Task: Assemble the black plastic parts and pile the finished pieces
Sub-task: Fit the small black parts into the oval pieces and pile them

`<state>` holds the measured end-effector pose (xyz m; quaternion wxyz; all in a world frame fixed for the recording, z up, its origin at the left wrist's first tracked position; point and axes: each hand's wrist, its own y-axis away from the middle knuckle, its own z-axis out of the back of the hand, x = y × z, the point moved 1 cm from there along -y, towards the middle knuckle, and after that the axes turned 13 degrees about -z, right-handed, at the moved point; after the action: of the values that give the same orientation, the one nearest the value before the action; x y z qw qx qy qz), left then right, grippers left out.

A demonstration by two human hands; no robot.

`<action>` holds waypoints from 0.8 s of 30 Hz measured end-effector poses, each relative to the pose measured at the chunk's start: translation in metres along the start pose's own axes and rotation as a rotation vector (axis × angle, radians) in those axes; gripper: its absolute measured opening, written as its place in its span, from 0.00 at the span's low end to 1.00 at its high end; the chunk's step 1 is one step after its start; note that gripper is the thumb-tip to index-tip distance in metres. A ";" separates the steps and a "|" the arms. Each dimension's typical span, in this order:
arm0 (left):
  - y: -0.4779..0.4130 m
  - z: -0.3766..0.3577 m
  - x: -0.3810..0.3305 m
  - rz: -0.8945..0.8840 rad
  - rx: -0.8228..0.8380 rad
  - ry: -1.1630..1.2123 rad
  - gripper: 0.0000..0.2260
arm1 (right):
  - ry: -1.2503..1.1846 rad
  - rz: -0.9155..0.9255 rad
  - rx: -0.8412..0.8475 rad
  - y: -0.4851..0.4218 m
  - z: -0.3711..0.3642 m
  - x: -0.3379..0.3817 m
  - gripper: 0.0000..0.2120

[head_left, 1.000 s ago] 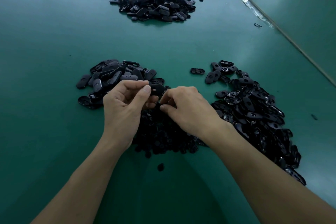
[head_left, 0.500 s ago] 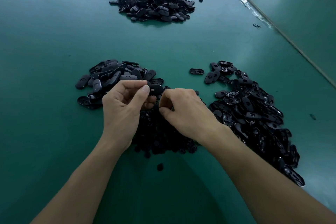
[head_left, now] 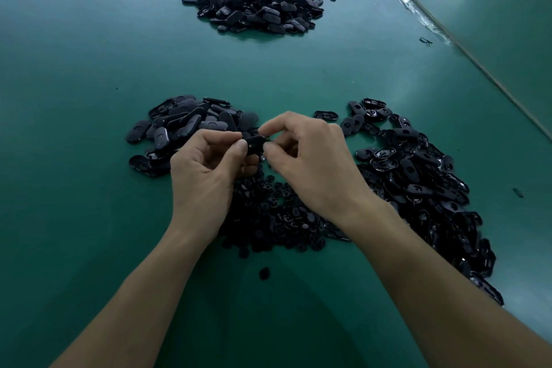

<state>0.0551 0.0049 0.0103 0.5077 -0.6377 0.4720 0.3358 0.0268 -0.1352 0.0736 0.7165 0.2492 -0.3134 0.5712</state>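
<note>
Both hands meet over the near half of the desk (head_left: 89,218), well in from its edges. The left hand (head_left: 206,170) pinches a black oval piece (head_left: 254,143) between thumb and curled fingers (head_left: 218,137). The right hand (head_left: 316,164) pinches at that piece's right end. If the press goes in crooked, I'd guess the parts won't seat, or one slips and drops into the heap of small round parts (head_left: 277,218) directly below, lost among lookalikes. Fingertips cover the joint, so I cannot tell whether the right hand holds a small insert. Black on black, the shells in the left heap (head_left: 185,125) and right heap (head_left: 418,176) blur together. The pile (head_left: 257,6) toward the far edge is probably the finished one.
</note>
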 end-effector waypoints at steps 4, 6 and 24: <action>0.001 0.001 0.000 -0.001 0.028 -0.011 0.03 | 0.007 0.029 -0.027 0.003 0.000 0.002 0.07; 0.001 0.001 0.001 -0.006 0.037 -0.019 0.03 | -0.005 0.040 -0.039 0.004 0.001 0.003 0.08; 0.001 0.001 0.000 -0.014 0.095 -0.031 0.02 | -0.069 0.083 -0.061 0.006 0.000 0.010 0.04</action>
<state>0.0539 0.0061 0.0094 0.5470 -0.6110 0.4748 0.3194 0.0230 -0.1269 0.0809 0.6882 0.2335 -0.3654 0.5817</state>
